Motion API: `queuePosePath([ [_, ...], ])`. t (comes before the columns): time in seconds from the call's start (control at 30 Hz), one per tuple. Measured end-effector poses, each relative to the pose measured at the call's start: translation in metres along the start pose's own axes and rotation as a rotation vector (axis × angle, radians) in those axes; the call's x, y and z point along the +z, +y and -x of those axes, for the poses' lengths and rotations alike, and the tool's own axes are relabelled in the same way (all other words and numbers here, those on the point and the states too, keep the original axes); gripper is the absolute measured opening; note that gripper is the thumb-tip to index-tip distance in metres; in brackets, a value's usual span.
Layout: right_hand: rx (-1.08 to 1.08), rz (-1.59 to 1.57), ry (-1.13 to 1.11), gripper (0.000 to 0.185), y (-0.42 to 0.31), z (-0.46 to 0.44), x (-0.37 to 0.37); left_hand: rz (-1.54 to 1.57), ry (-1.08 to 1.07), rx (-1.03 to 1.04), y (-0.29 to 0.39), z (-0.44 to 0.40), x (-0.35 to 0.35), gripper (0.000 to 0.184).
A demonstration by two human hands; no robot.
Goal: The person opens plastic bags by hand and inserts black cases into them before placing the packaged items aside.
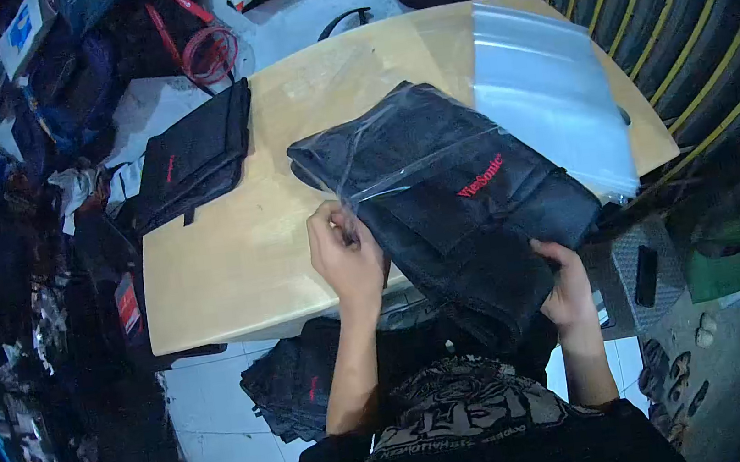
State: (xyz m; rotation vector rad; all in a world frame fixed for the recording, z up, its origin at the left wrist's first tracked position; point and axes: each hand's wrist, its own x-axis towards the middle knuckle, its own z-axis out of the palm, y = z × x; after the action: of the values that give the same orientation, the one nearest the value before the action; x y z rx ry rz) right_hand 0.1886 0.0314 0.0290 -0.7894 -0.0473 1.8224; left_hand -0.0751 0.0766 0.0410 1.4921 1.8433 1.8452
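A black fabric bag (pixel 443 222) with red ViewSonic lettering is held tilted over the near side of the table, its far part inside a clear plastic sleeve (pixel 382 174). At the sleeve's left edge, my left hand (pixel 344 248) is closed in a pinch on the plastic. My right hand (pixel 569 285) grips the bag's near right corner, thumb on top and fingers partly hidden beneath. To the right of the bag lies a stack of clear plastic sleeves (pixel 547 89).
Another black bag (pixel 194 155) lies at the left end of the light wooden table (pixel 220 286). More black bags (pixel 292 384) are on the tiled floor below. A phone (pixel 645 276) rests on a grey box at right. Black-and-yellow striped curved objects (pixel 639 13) stand behind.
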Motion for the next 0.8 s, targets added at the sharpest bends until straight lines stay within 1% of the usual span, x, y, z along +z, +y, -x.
queuePosePath([
  [0.07,-0.068,0.02,0.027,0.024,0.003,0.002,0.004,-0.099,-0.049,0.235,0.015,-0.002,-0.012,0.027],
  [0.13,-0.116,0.074,0.032,0.025,0.004,0.007,0.011,-0.23,-0.067,0.453,0.015,-0.003,-0.024,0.034],
  [0.17,-0.137,0.101,0.034,0.025,0.004,0.009,0.013,-0.248,-0.104,0.451,0.014,-0.002,-0.028,0.034],
  [0.2,-0.145,0.13,-0.023,0.026,0.005,0.009,0.015,-0.27,-0.142,0.446,0.014,0.0,-0.033,0.033],
  [0.27,-0.225,0.164,-0.005,0.027,0.012,0.009,0.025,-0.32,-0.191,0.451,0.016,-0.003,-0.04,0.033],
  [0.3,-0.265,0.181,0.004,0.028,0.015,0.009,0.03,-0.345,-0.198,0.416,0.022,-0.007,-0.043,0.035],
  [0.37,-0.274,0.165,-0.05,0.028,0.017,0.01,0.037,-0.411,-0.256,0.53,0.044,-0.019,-0.052,0.035],
  [0.47,-0.289,0.163,-0.053,0.03,0.02,0.009,0.043,-0.227,-0.48,0.393,0.058,-0.029,-0.059,0.036],
  [0.57,-0.283,0.191,-0.087,0.033,0.028,0.013,0.053,-0.309,-0.567,0.657,0.078,-0.04,-0.023,0.037],
  [0.63,-0.248,0.251,-0.136,0.036,0.03,0.014,0.055,-0.328,-0.59,0.699,0.085,-0.044,0.009,0.045],
  [0.7,-0.252,0.336,-0.188,0.036,0.034,0.014,0.055,-0.529,-0.709,0.734,0.072,-0.052,0.037,0.042],
  [0.73,-0.251,0.345,-0.173,0.037,0.037,0.015,0.055,-0.631,-0.767,0.75,0.066,-0.053,0.045,0.041],
  [0.8,-0.266,0.314,-0.158,0.035,0.04,0.015,0.059,-0.652,-0.784,0.842,0.064,-0.051,0.054,0.034],
])
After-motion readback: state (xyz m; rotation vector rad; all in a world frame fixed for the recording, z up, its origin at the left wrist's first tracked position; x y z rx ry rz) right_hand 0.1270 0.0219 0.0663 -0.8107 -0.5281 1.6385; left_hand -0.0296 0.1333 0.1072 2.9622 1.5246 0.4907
